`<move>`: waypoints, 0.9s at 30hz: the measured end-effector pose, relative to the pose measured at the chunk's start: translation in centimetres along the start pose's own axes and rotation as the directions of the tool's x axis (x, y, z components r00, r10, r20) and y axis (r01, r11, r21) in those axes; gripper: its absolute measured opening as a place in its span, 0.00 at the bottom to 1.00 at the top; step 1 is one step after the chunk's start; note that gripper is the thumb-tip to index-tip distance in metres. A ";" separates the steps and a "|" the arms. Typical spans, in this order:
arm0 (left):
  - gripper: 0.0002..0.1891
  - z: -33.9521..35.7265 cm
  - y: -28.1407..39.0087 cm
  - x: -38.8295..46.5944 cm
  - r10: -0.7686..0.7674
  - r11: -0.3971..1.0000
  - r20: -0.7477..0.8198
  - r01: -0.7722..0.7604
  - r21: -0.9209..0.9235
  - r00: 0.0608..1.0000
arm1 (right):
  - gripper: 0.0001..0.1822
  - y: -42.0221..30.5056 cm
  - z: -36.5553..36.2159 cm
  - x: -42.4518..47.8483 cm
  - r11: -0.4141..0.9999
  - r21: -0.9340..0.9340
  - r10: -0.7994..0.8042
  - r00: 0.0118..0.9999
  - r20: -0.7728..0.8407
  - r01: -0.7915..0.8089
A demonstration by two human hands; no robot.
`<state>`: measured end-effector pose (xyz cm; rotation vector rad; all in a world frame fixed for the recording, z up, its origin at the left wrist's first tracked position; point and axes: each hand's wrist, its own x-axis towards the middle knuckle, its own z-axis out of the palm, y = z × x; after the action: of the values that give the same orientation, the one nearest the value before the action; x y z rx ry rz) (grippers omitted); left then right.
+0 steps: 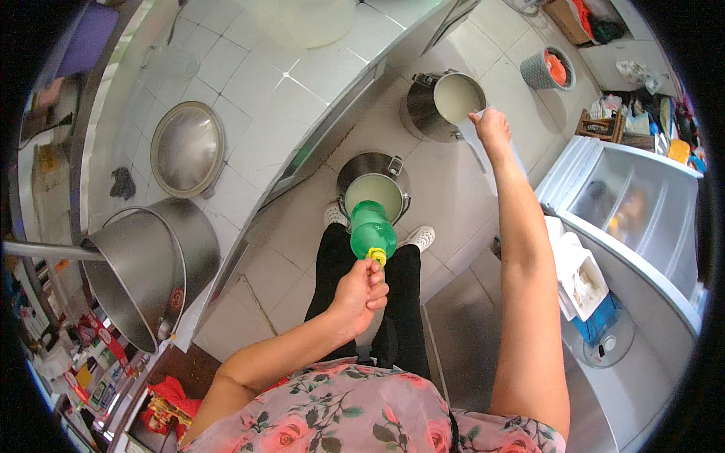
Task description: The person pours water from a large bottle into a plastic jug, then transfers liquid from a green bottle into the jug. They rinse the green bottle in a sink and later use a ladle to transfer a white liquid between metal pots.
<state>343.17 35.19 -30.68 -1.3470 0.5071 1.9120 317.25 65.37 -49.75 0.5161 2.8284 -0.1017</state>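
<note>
My left hand [359, 297] is closed around the yellow-topped neck of a green plastic bottle [374, 232]. The bottle's wide end reaches over the mouth of a steel pail [374, 161] of pale, milky liquid standing on the floor between my feet; whether that end is cut away cannot be told. Off to the right, my right hand [493, 127] pinches a thin, translucent white plastic sheet or bag [481, 153], which hangs beneath it. The hand is at the rim of a second steel pail [422, 110], also holding whitish liquid.
On the left, a white-tiled counter [255, 107] carries a round metal lid [188, 150] and a large tilted steel pot [153, 272]. A grey wastebasket [538, 71] stands at the far right. Nearer are a chest freezer [628, 198] and white foam boxes [583, 283].
</note>
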 end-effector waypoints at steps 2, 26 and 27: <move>0.09 0.1 0.0 0.1 0.004 1.000 0.005 -0.004 -0.023 1.000 | 0.19 -0.6 -1.1 0.6 0.990 -0.111 -0.082 0.997 -0.002 0.082; 0.08 0.7 0.4 1.2 0.019 0.997 -0.002 -0.019 -0.069 1.000 | 0.22 0.3 -5.8 0.6 0.881 -0.299 -0.386 0.922 -0.009 0.366; 0.08 0.8 0.5 1.1 0.021 0.997 -0.004 -0.021 -0.069 1.000 | 0.23 0.5 -5.5 0.3 0.886 -0.276 -0.398 0.917 -0.042 0.372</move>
<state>342.15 35.76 -31.40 -1.3947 0.4620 1.9607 315.82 66.55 -44.53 -0.1087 2.9358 0.2297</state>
